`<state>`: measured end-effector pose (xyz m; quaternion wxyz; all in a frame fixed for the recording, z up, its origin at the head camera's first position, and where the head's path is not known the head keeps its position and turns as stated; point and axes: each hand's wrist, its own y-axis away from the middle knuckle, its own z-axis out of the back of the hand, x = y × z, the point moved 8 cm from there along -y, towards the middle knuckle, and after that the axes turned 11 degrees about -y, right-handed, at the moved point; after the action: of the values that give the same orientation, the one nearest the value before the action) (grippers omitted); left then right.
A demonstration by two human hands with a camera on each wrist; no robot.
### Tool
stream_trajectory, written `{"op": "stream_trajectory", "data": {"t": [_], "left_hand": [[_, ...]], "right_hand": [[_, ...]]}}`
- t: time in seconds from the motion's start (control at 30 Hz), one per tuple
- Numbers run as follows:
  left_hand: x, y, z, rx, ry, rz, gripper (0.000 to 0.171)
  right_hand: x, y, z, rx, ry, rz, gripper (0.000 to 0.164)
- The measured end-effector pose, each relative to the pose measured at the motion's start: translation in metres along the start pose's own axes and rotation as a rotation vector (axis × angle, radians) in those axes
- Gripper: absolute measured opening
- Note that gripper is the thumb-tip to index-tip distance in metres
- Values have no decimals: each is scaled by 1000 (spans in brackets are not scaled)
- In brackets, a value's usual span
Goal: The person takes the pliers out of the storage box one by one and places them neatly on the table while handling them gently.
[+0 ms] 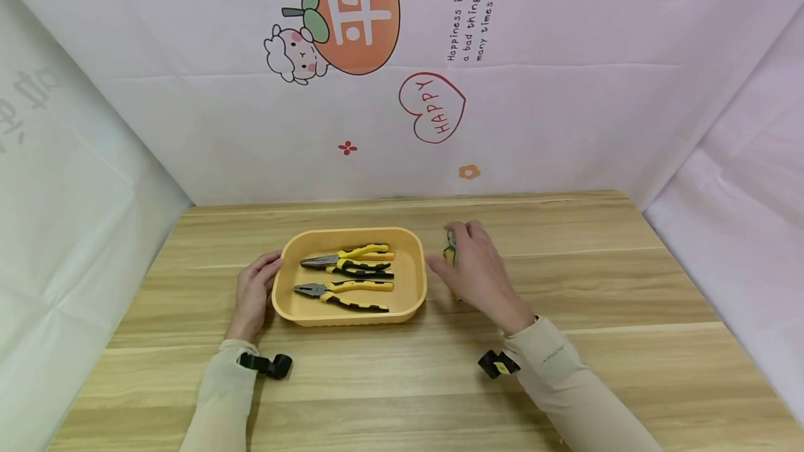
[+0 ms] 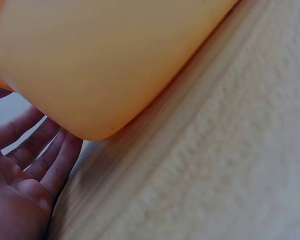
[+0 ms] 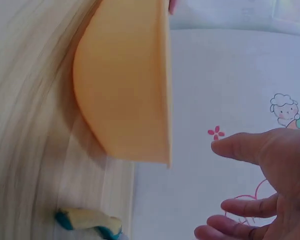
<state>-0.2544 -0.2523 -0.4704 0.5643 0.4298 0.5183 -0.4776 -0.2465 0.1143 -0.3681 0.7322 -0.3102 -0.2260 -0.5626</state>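
Observation:
My left hand (image 1: 251, 296) rests against the left end of a yellow plastic tray (image 1: 410, 277); in the left wrist view its extended fingers (image 2: 55, 165) touch the tray's side (image 2: 105, 70). Inside the tray lie combination pliers (image 1: 312, 290) with yellow-and-black handles. Above them are long-nose pliers (image 1: 322, 261), whose overlapping handles may belong to more than one pair. Right of the tray, my right hand (image 1: 477, 270) hovers over a tool with a yellow-and-green handle (image 3: 90, 219). Its thumb and fingers are spread apart in the right wrist view, with nothing between them. The hand hides most of that tool.
The wooden table (image 1: 389, 382) runs under the tray and both arms. A white printed cloth (image 1: 251, 138) stands along its back edge, with more white cloth at both sides. Each wrist carries a small black camera.

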Motion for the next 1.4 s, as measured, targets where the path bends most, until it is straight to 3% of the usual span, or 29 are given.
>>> {"op": "stream_trajectory", "data": {"t": [0.4, 1.1, 1.4], "left_hand": [[1, -1, 1, -18, -2, 10, 38], [5, -3, 2, -8, -14, 22, 40], [2, -2, 0, -14, -4, 26, 40]], "right_hand": [[27, -1, -9, -7, -179, 152, 54], [37, -9, -51, 163, -328, 162, 47], [37, -16, -67, 216, -309, 200, 51]]}}
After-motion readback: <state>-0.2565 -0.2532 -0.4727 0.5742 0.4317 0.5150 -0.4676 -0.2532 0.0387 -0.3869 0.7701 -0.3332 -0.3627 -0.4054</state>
